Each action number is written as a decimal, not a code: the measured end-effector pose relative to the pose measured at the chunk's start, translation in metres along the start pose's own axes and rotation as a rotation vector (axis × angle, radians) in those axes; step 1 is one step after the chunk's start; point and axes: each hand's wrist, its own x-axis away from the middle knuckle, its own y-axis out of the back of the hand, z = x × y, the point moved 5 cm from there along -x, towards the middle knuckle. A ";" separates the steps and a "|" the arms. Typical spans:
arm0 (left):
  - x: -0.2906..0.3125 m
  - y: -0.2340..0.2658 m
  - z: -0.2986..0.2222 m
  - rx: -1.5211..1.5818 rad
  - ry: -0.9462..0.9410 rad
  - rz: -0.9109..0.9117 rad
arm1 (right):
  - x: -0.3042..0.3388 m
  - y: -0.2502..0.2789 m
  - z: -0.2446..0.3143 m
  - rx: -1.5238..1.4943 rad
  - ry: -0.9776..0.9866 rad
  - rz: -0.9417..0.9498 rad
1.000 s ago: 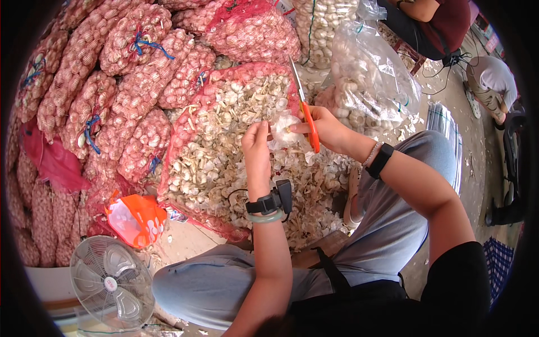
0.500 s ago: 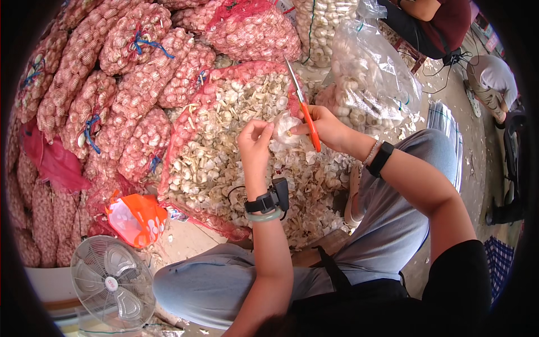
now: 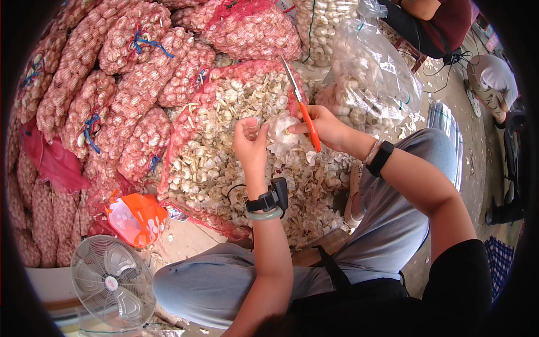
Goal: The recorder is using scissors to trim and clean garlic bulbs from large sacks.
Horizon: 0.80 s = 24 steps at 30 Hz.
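A pile of pink mesh sacks [image 3: 137, 92] filled with garlic is stacked to the left of the open mesh sack [image 3: 255, 68], in which loose bulbs and dry skins are spread. To the right of the open sack, a clear plastic bag [image 3: 368, 73] is seen with garlic inside. A fan [image 3: 112, 283] is set to its lower left; a small red mark is carried on the hub. Nearer the open sack's lower left corner, an orange and white bag [image 3: 143, 216] is placed, with pale printed shapes on its side.

Above the open sack, the right hand [image 3: 323, 126] is closed around the orange-handled scissors [image 3: 301, 106], whose blades are pointed up and away; the garlic bulb [image 3: 283, 130] is pinched by the same hand's fingertips. The left hand [image 3: 251, 137] is raised over the middle of the open sack, just beside the bulb; whether a scrap is pinched between its thumb and fingers cannot be told.

Compared with half a second ago, the left hand has been drawn slightly away from the bulb, and the scissor tips have been swung a little leftward.
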 end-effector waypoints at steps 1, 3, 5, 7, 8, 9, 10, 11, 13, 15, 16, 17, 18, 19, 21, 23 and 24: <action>0.000 0.004 -0.006 -0.126 -0.033 -0.038 | 0.002 -0.001 0.002 0.001 -0.005 -0.034; -0.003 0.006 -0.009 -0.093 -0.102 -0.016 | 0.003 -0.003 0.007 0.002 -0.010 -0.066; -0.003 0.005 -0.015 -0.058 -0.171 0.010 | 0.004 0.000 0.008 0.039 -0.046 -0.087; -0.002 -0.004 -0.023 0.021 -0.201 0.204 | 0.005 0.001 0.009 0.040 -0.045 -0.103; -0.002 -0.005 -0.029 0.021 -0.201 0.205 | 0.006 0.002 0.010 0.042 -0.045 -0.119; 0.001 -0.010 -0.036 -0.044 -0.243 0.283 | 0.007 0.002 0.011 0.042 -0.044 -0.120; 0.004 -0.015 -0.042 -0.111 -0.283 0.363 | 0.007 0.002 0.011 0.037 -0.022 -0.116; 0.005 -0.016 -0.043 -0.111 -0.282 0.365 | 0.007 0.002 0.012 0.032 0.000 -0.111; 0.007 -0.017 -0.043 -0.208 -0.277 0.382 | 0.005 0.003 0.010 0.035 0.010 -0.122; 0.008 -0.019 -0.041 -0.193 -0.250 0.382 | 0.005 0.004 0.008 0.039 0.021 -0.134; 0.008 -0.020 -0.043 -0.178 -0.222 0.383 | 0.005 0.005 0.008 0.062 0.032 -0.132; 0.009 -0.022 -0.046 -0.178 -0.222 0.384 | 0.005 0.005 0.008 0.084 0.043 -0.131; 0.011 -0.024 -0.049 -0.238 -0.250 0.379 | 0.005 0.006 0.007 0.084 0.042 -0.133; 0.013 -0.025 -0.054 -0.300 -0.279 0.370 | 0.004 0.005 0.009 0.083 0.078 -0.126; 0.014 -0.028 -0.052 -0.291 -0.265 0.355 | 0.004 0.004 0.010 0.081 0.114 -0.120; 0.014 -0.030 -0.047 -0.280 -0.249 0.343 | 0.005 0.003 0.018 0.126 0.221 -0.144; 0.014 -0.030 -0.046 -0.259 -0.253 0.317 | 0.006 0.003 0.019 0.126 0.220 -0.145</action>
